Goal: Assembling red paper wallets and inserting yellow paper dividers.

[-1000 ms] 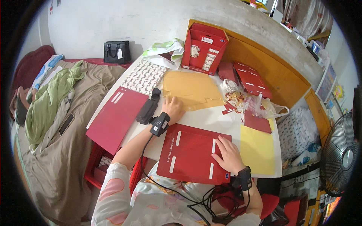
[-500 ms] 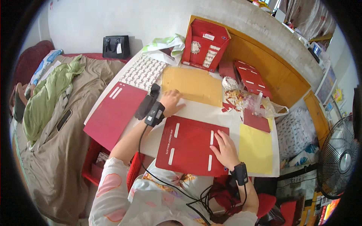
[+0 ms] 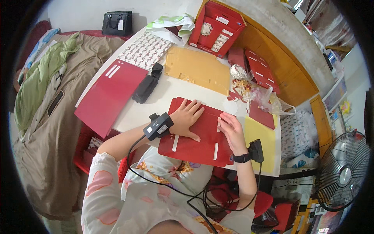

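Observation:
A dark red card sheet [image 3: 194, 150] with white-looking slots lies at the table's near edge, partly over my lap. My left hand [image 3: 187, 120] rests flat on its upper left, fingers spread and thumb out to the right. At the right edge of the sheet is my right hand [image 3: 232, 132], its fingers stretched toward the upper right slot and touching the card there. Nothing shows in its grasp. Beyond my left hand, a tan board [image 3: 196, 70] lies on the white table [image 3: 171, 91].
A maroon sheet [image 3: 111, 97] and a black pouch-like thing [image 3: 148, 84] lie left. Behind are a patterned white sheet [image 3: 144, 50] and a red display box [image 3: 217, 27]. Scraps [image 3: 243, 89], a plastic bag [image 3: 269, 101] and yellow paper [image 3: 261, 140] lie right, near a black fan [image 3: 344, 175].
My left hand has come from the tan board back onto the red card sheet. My right hand has turned up on its side at the sheet's edge. The view has shifted slightly.

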{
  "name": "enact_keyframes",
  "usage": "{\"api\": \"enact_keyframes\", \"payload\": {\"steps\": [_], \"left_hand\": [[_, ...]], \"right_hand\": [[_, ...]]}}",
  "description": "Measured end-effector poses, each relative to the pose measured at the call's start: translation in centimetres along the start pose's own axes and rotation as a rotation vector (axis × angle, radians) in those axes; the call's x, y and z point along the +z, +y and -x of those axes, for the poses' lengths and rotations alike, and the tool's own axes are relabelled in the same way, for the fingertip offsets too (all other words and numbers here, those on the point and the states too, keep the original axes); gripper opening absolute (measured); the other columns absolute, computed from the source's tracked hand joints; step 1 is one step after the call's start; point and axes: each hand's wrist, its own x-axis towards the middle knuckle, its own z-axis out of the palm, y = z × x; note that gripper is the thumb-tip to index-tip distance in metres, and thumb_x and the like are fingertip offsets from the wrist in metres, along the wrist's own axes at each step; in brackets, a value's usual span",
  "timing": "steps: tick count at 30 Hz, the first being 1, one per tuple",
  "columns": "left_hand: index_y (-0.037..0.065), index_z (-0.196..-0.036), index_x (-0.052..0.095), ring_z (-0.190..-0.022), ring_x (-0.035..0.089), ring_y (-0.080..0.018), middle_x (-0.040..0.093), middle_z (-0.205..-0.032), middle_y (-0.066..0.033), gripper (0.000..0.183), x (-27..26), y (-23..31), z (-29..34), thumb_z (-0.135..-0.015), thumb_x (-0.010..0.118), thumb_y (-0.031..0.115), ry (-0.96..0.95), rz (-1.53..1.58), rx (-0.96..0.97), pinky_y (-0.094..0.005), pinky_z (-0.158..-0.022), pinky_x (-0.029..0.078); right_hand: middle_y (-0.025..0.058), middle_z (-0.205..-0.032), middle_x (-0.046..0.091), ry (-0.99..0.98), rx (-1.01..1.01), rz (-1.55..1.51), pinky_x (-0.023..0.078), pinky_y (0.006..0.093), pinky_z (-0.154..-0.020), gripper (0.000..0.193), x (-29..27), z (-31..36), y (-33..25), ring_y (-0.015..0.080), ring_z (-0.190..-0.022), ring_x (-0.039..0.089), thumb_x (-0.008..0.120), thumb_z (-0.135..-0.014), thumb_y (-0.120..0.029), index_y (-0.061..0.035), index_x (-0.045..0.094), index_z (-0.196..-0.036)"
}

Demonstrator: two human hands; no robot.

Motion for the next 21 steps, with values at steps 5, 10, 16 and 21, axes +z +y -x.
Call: {"api": "enact_keyframes", "payload": {"steps": [5, 10, 16, 21], "left_hand": [[-0.008, -0.137, 0.027, -0.135, 0.021, -0.0428, 0.028, -0.141, -0.0283, 0.112, -0.2, -0.6, -0.3, -0.064, 0.068, 0.066, 0.0, 0.093, 0.032, -0.0533, -0.11, 0.018], [-0.007, -0.137, 0.027, -0.135, 0.024, -0.0399, 0.031, -0.14, -0.0258, 0.113, -0.1, -1.2, -1.1, -0.061, 0.071, 0.064, 0.0, 0.141, 0.073, -0.0517, -0.111, 0.017], [-0.007, -0.135, 0.031, -0.128, 0.036, -0.0339, 0.042, -0.132, -0.0225, 0.112, -0.9, -0.3, -1.1, -0.059, 0.072, 0.064, 0.046, 0.02, 0.091, -0.0562, -0.109, 0.017], [-0.007, -0.132, 0.036, -0.123, 0.041, -0.0309, 0.048, -0.126, -0.018, 0.108, -1.5, 0.7, -0.9, -0.059, 0.071, 0.064, 0.058, -0.121, 0.093, -0.0557, -0.109, 0.019]], "right_hand": [[0.0157, -0.128, 0.049, 0.062, 0.098, -0.246, 0.048, 0.0316, -0.086, 0.042, -0.4, 0.2, -0.2, 0.0189, -0.106, 0.055, 0.057, -0.088, -0.003, 0.0019, 0.043, -0.128], [0.0148, -0.125, 0.052, 0.047, 0.101, -0.228, 0.047, 0.0318, -0.087, 0.04, -0.4, -0.4, -0.2, 0.0181, -0.105, 0.055, 0.058, -0.087, -0.002, 0.002, 0.046, -0.125], [0.0093, -0.114, 0.05, 0.006, -0.231, 0.589, 0.049, 0.0279, -0.081, 0.04, -0.2, -0.9, 0.5, 0.0134, -0.086, 0.056, 0.065, -0.082, -0.008, -0.002, 0.054, -0.12], [0.0155, -0.11, 0.048, 0.051, -0.657, 1.205, 0.041, 0.0421, -0.091, 0.04, 1.8, 0.3, -0.4, 0.0346, -0.097, 0.051, 0.063, -0.076, -0.002, -0.0006, 0.053, -0.115]]}}
